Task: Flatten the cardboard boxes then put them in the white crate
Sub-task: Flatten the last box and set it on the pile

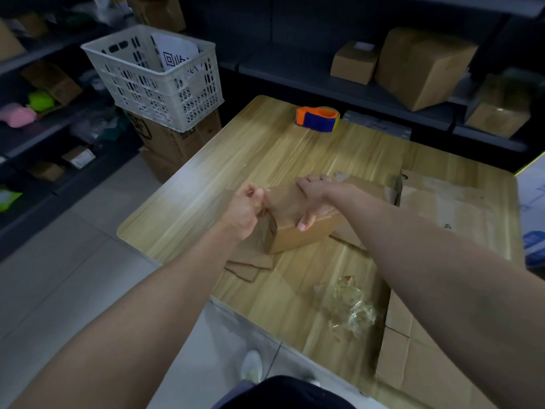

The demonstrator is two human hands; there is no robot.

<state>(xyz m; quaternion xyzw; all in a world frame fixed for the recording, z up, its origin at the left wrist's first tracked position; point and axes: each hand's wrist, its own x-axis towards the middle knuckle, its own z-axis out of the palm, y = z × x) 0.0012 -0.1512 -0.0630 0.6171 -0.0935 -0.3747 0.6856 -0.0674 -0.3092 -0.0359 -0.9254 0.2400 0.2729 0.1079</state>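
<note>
box point(300, 237) held, left hand point(244, 211) pinches tape point(263, 192) (clear)

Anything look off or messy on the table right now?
A wad of crumpled clear tape lies loose on the table near the front edge. The white crate looks perched askew on stacked boxes beside the table. The left hand pinches a tape strip on the small box that the right hand holds; nothing else stands out.

Bare: left hand point(244, 214), right hand point(315, 199), both forearms. At waist, dark garment point(283, 392), just beside table point(265, 149) near edge. One white shoe point(251, 366) on floor, left of table.
</note>
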